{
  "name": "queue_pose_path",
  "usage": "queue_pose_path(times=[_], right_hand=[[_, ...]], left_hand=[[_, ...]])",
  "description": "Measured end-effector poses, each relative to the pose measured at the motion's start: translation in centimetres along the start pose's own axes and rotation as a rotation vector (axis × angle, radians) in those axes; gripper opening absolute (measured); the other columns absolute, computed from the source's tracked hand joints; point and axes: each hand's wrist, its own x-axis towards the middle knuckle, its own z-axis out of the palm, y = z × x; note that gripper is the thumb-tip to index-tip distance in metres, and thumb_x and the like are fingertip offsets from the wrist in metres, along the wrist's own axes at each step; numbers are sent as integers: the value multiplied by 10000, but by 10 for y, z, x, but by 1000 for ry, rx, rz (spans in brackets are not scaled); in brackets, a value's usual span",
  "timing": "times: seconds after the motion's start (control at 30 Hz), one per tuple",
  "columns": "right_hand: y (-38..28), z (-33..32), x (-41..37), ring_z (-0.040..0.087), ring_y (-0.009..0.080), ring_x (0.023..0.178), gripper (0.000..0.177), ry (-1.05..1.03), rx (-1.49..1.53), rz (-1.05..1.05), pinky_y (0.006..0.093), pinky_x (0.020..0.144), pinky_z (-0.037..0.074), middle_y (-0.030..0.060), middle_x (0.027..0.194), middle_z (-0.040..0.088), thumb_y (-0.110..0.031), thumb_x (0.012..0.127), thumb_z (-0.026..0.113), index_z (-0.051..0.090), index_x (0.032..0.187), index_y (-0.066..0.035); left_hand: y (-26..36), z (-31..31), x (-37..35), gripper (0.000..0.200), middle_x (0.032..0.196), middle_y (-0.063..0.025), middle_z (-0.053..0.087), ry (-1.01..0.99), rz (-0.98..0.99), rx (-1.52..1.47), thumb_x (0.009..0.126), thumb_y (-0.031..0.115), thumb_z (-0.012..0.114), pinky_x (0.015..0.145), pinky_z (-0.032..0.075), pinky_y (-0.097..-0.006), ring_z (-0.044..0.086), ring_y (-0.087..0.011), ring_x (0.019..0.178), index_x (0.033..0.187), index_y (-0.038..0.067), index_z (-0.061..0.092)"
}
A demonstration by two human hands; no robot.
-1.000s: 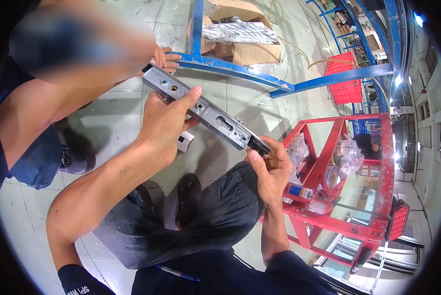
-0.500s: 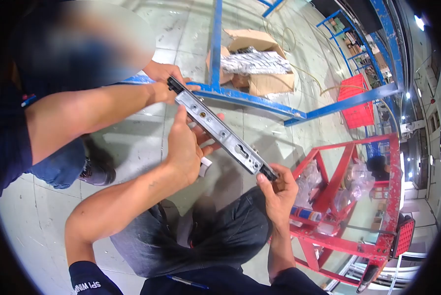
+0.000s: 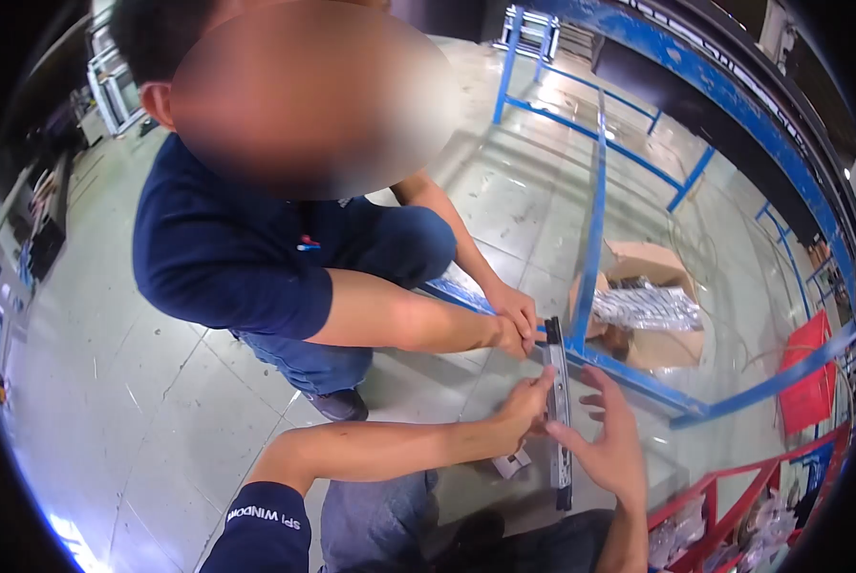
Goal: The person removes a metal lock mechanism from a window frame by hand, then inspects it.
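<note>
A long, narrow metal lock case (image 3: 560, 420) with black ends stands nearly lengthwise in front of me. My left hand (image 3: 525, 411) is closed on its middle from the left, thumb along the edge. To the right, my right hand (image 3: 608, 444) is open, fingers apart and curved, its thumb tip at the bar's side. Just below my left hand shows a small pale grey piece (image 3: 512, 464). Another person's hands (image 3: 516, 325) are together close to the bar's upper black end.
The other person (image 3: 246, 258) crouches at the left. A blue metal frame (image 3: 638, 382) runs beyond the bar, with a cardboard box (image 3: 662, 353) of wrapped parts behind it. A red crate (image 3: 807, 368) and a red rack (image 3: 724, 506) stand at the right.
My view has swung up and left. The bar has turned from slanting to nearly upright in view. My right hand has let go of its lower end and opened beside its middle.
</note>
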Motion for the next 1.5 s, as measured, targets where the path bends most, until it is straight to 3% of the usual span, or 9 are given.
queue_pose_path(times=[0.13, 0.27, 0.4, 0.43, 0.77, 1.0, 1.13, 1.27, 1.5], right_hand=[[14, 20, 31, 563, 292, 1147, 829, 44, 136, -139, 432, 921, 469, 153, 1293, 575, -291, 745, 834, 431, 1418, -22], [60, 40, 22, 530, 334, 1222, 894, 34, 164, -62, 475, 1005, 436, 249, 1405, 471, -326, 796, 816, 343, 1460, 41], [59, 25, 21, 525, 364, 1226, 1035, -232, 398, 190, 421, 919, 518, 296, 1425, 424, -355, 793, 829, 213, 1496, 90], [68, 25, 24, 589, 319, 1150, 1043, -256, 408, 192, 372, 864, 544, 286, 1424, 430, -336, 799, 831, 189, 1508, 77], [86, 33, 42, 682, 213, 897, 635, -519, 584, 381, 328, 786, 551, 159, 1152, 671, -263, 909, 732, 444, 1379, 53], [90, 35, 41, 673, 209, 931, 578, -527, 673, 360, 331, 809, 548, 146, 1150, 682, -251, 926, 710, 466, 1348, 59], [92, 35, 41, 665, 200, 917, 554, -551, 643, 333, 331, 829, 539, 131, 1162, 682, -277, 940, 688, 487, 1344, 45], [97, 35, 43, 675, 192, 951, 551, -597, 666, 358, 320, 830, 553, 133, 1157, 674, -272, 961, 665, 476, 1392, 14], [90, 33, 41, 679, 198, 914, 464, -660, 602, 415, 328, 857, 537, 144, 1036, 697, -362, 990, 601, 617, 1280, 1]], left_hand=[[1, -5, -17, 599, 1080, -24, 625, -129, 40, -40, 989, 654, 378, 874, 499, -417, 595, -146, 1022, 1295, 164, 539], [5, -9, -18, 631, 1159, -14, 598, -113, 52, 35, 978, 677, 375, 870, 507, -377, 584, -143, 1059, 1333, 176, 524], [15, -10, -22, 606, 1116, -7, 596, -44, 50, 20, 978, 652, 417, 822, 519, -327, 611, -117, 944, 1317, 161, 525], [15, -9, -21, 606, 1111, -7, 595, -31, 60, -11, 975, 647, 434, 810, 521, -315, 614, -113, 916, 1313, 152, 525], [8, -20, 1, 726, 1207, -58, 613, 57, 131, -54, 909, 669, 553, 805, 519, -261, 622, -126, 865, 1356, 99, 497], [18, -17, -16, 786, 1288, -97, 598, 61, 155, -4, 882, 654, 613, 774, 495, -271, 591, -136, 888, 1408, 82, 493], [9, -20, -3, 768, 1220, -95, 607, 75, 173, -24, 884, 641, 621, 741, 484, -273, 573, -134, 870, 1377, 66, 495], [14, -18, -10, 772, 1220, -88, 575, 86, 160, -31, 878, 651, 620, 817, 481, -287, 577, -163, 951, 1346, 50, 493], [23, -17, -22, 866, 1350, -135, 526, 42, 190, 0, 874, 676, 604, 927, 479, -344, 597, -233, 1075, 1432, 38, 427]])
